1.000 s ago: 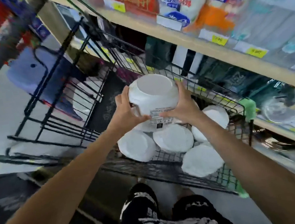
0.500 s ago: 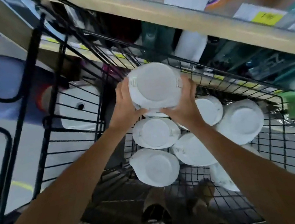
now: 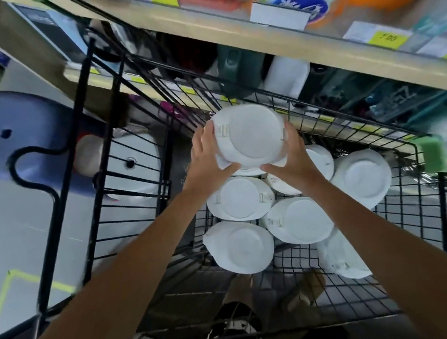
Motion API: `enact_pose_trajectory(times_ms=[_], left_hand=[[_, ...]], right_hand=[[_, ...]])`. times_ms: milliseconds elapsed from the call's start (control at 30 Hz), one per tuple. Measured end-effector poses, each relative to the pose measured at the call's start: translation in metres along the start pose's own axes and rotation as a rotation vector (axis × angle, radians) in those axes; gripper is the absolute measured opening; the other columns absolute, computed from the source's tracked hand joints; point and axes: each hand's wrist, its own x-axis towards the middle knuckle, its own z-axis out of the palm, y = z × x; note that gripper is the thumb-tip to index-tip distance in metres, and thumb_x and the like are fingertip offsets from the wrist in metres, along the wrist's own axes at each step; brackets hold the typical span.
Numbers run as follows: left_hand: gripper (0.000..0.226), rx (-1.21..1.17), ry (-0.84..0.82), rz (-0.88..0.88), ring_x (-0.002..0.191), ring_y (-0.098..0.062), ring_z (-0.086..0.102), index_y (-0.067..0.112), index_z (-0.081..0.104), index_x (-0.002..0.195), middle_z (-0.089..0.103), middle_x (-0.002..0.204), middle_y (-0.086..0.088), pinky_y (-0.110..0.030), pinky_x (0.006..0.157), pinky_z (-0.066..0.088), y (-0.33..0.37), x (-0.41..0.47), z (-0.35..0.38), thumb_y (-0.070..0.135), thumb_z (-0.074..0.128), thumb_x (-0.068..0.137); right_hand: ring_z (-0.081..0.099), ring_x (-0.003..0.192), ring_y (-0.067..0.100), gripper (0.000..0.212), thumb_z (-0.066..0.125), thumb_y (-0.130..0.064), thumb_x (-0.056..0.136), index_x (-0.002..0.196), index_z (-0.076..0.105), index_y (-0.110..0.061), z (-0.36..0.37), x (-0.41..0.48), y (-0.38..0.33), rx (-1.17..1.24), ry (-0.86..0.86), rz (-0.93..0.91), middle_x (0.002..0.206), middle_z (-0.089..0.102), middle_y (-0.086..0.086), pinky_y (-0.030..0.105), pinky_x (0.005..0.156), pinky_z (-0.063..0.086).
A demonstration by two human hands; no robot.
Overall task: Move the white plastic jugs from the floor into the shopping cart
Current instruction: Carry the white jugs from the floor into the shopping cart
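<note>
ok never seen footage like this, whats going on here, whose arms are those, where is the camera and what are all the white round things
There is no machine here: a person wears a wide-angle camera on the head, which looks forward and down, so the two bare arms are their own. That wide lens bends the straight lines.

The black wire shopping cart stands beside wooden store shelves with yellow price tags. The white round things in it are white plastic jugs seen from one end; at least six lie packed together, such as this one.

The left hand and the right hand grip one more white plastic jug from either side and hold it above the others, over the cart's far end, not yet set down.

Near the bottom edge, dark patterned clothing and a shoe show through the wire.
</note>
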Motion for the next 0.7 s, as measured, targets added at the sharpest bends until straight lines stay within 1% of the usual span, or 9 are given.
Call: enact_pose_trajectory(times_ms=[100, 200, 267, 333, 400, 533, 600, 667, 700], left_hand=[[0.097, 0.009, -0.033, -0.087, 0.142, -0.025, 0.013, 0.024, 0.009, 0.148, 0.004, 0.153, -0.003, -0.041, 0.114, 0.021, 0.013, -0.005, -0.005, 0.021, 0.073, 0.076], [0.085, 0.077, -0.051, -0.123, 0.139, -0.03, 0.019, 0.021, 0.015, 0.146, 0.008, 0.153, -0.004, -0.046, 0.113, 0.027, 0.037, -0.012, -0.009, 0.021, 0.07, 0.081], [0.084, 0.142, -0.071, -0.108, 0.141, -0.031, 0.017, 0.015, 0.014, 0.148, 0.01, 0.154, -0.007, -0.046, 0.115, 0.025, 0.06, -0.018, -0.01, 0.023, 0.067, 0.084], [0.081, 0.157, -0.098, -0.079, 0.142, -0.028, 0.019, 0.01, 0.014, 0.149, 0.016, 0.154, -0.01, -0.039, 0.116, 0.021, 0.087, -0.022, -0.008, 0.024, 0.064, 0.087], [0.078, 0.112, -0.125, -0.047, 0.14, -0.023, 0.026, 0.011, 0.017, 0.149, 0.024, 0.153, -0.009, -0.033, 0.115, 0.022, 0.118, -0.026, -0.005, 0.024, 0.064, 0.088], [0.072, 0.033, -0.234, 0.082, 0.136, -0.019, 0.036, 0.018, 0.024, 0.148, 0.033, 0.151, -0.002, -0.035, 0.111, 0.032, 0.184, -0.045, 0.015, 0.025, 0.064, 0.089], [0.07, 0.013, -0.306, 0.141, 0.136, -0.019, 0.036, 0.017, 0.026, 0.148, 0.034, 0.151, -0.002, -0.034, 0.111, 0.033, 0.217, -0.058, 0.031, 0.024, 0.063, 0.089], [0.069, 0.025, -0.38, 0.202, 0.137, -0.019, 0.035, 0.018, 0.024, 0.149, 0.032, 0.152, -0.001, -0.035, 0.11, 0.034, 0.252, -0.072, 0.052, 0.024, 0.062, 0.09], [0.069, 0.046, -0.401, 0.232, 0.137, -0.019, 0.035, 0.02, 0.024, 0.149, 0.032, 0.152, 0.001, -0.036, 0.11, 0.035, 0.271, -0.08, 0.064, 0.026, 0.061, 0.091]], right_hand=[[0.033, 0.135, 0.017, 0.091, 0.074, -0.021, 0.079, 0.15, 0.017, -0.022, -0.014, -0.008, -0.006, -0.001, -0.066, 0.056, 0.151, 0.026, 0.005, 0.038, 0.109, 0.033], [0.044, 0.13, 0.018, 0.077, 0.072, -0.026, 0.082, 0.146, 0.03, -0.022, -0.031, -0.018, -0.017, 0.001, -0.105, 0.062, 0.146, 0.039, 0.002, 0.033, 0.101, 0.039], [0.05, 0.122, 0.015, 0.069, 0.071, -0.027, 0.083, 0.142, 0.037, -0.021, -0.047, -0.031, -0.027, 0.015, -0.1, 0.053, 0.139, 0.048, -0.001, 0.03, 0.099, 0.04], [0.053, 0.117, 0.015, 0.063, 0.07, -0.027, 0.084, 0.14, 0.041, -0.018, -0.067, -0.049, -0.035, 0.044, -0.074, 0.065, 0.133, 0.053, -0.001, 0.027, 0.094, 0.041], [0.055, 0.115, 0.017, 0.062, 0.069, -0.028, 0.085, 0.14, 0.042, -0.017, -0.091, -0.07, -0.035, 0.105, -0.021, 0.09, 0.13, 0.055, 0.001, 0.029, 0.093, 0.044], [0.06, 0.111, 0.02, 0.061, 0.071, -0.021, 0.085, 0.138, 0.044, -0.015, -0.145, -0.12, -0.02, 0.274, 0.117, 0.135, 0.125, 0.058, 0.005, 0.041, 0.097, 0.05], [0.06, 0.109, 0.022, 0.057, 0.07, -0.012, 0.085, 0.136, 0.044, -0.009, -0.175, -0.149, -0.01, 0.311, 0.195, 0.134, 0.117, 0.06, 0.006, 0.035, 0.092, 0.052], [0.06, 0.1, 0.021, 0.052, 0.067, -0.001, 0.085, 0.132, 0.045, -0.003, -0.208, -0.181, 0.003, 0.353, 0.287, 0.111, 0.105, 0.059, 0.008, 0.021, 0.079, 0.053], [0.059, 0.097, 0.021, 0.051, 0.066, 0.0, 0.085, 0.131, 0.045, -0.002, -0.225, -0.198, 0.011, 0.358, 0.322, 0.102, 0.105, 0.059, 0.01, 0.019, 0.076, 0.053]])
